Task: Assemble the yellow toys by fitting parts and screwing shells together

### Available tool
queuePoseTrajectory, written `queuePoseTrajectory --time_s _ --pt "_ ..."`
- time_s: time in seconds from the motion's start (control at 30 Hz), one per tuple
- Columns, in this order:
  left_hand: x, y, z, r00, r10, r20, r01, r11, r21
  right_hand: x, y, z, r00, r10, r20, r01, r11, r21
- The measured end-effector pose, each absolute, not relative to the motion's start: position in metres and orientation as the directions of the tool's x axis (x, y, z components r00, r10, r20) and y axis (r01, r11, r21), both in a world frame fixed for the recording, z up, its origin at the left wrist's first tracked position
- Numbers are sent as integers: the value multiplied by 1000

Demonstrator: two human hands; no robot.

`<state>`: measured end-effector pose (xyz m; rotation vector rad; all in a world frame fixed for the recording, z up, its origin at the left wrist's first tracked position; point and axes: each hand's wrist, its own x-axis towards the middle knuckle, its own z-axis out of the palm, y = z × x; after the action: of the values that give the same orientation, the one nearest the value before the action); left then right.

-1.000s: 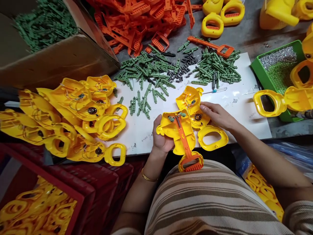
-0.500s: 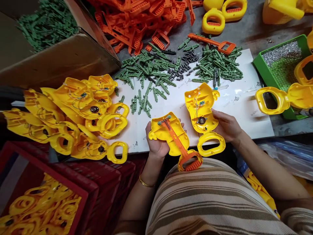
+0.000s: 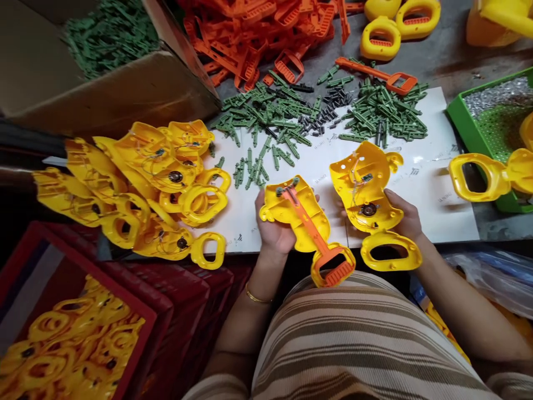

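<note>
My left hand [image 3: 275, 230] is closed round a yellow plastic toy shell half [image 3: 314, 219], its hollow side up. An orange trigger-handled lever [image 3: 310, 228] lies along that shell, with a small green piece [image 3: 287, 186] across its top end. In my right hand [image 3: 406, 219] is the other yellow shell half [image 3: 353, 183], also hollow side up. Wires, a small circuit board [image 3: 366, 178] and a round black speaker [image 3: 368, 209] show inside it, and an oval handle loop [image 3: 391, 251] hangs off its lower end. The two halves are apart, side by side over the table's front edge.
Yellow wired shells [image 3: 145, 166] are piled at left, above a red crate [image 3: 141, 350] of yellow parts. Green pieces [image 3: 270, 116] and orange levers [image 3: 258, 33] lie at the back, beside a cardboard box [image 3: 125, 83]. A green tray [image 3: 470, 125] of screws stands right.
The right shell half has turned, its handle loop swinging out to the right and farther from the left half. The whole view has shifted slightly. Both hands keep their hold.
</note>
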<state>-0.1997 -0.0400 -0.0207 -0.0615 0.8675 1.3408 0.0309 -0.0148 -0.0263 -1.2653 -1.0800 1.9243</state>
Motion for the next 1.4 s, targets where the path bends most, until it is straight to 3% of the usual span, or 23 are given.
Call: queuePoseTrajectory --time_s 0.17,0.27,0.5,0.77,1.4 --pt "-184 -41 -26 3 835 -551 -874 270 405 23 -22 -10 -372 890 -266 24 -277 -961" --pt "-176 -42 -30 -34 845 -534 -882 226 414 12 -28 -4 -322 938 -125 194 -64 -979" --pt "-166 -41 -26 -123 796 -593 -914 143 381 -12 -41 -6 -337 939 68 529 249 -811" --pt "-159 -43 -23 -120 826 -551 -925 109 365 -23 -48 -10 -334 935 115 672 322 -667" --pt "-159 -52 -25 -105 839 -534 -901 146 407 -22 -52 -16 -419 876 238 645 471 -602"
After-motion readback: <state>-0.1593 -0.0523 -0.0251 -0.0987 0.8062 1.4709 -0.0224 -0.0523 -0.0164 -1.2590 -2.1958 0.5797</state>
